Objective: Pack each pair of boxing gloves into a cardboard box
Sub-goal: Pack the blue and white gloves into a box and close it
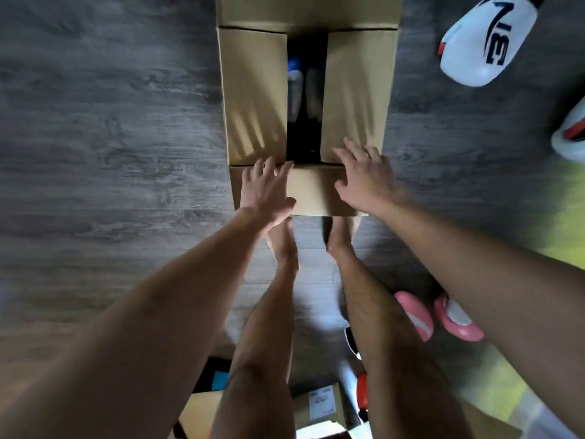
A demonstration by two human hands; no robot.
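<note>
Cardboard box (pixel 253 99) sits on the grey wood floor (pixel 110 137) straight ahead of your bare feet (pixel 281 242), with its 2 side flaps folded inward and a dark gap left between them. Through that gap you can see gloves (pixel 300 90) inside, pale with a blue patch at the far end. The near flap (pixel 313 191) lies out toward you, and the far flap (pixel 307 11) stands open at the top.

Your left hand (pixel 266 191) lies flat with fingers spread on the left part of the near flap, fingertips reaching the fold line; it grips nothing. Your right hand (pixel 364 179) is likewise splayed and flat, resting across the right part of the near flap and the near corner of the right side flap.

Far right on the floor lies a white glove (pixel 487 42) with dark lettering, and another white and red one (pixel 569 134) is cut by the right edge. Near your right leg sit 2 pink gloves (pixel 414 315).
</note>
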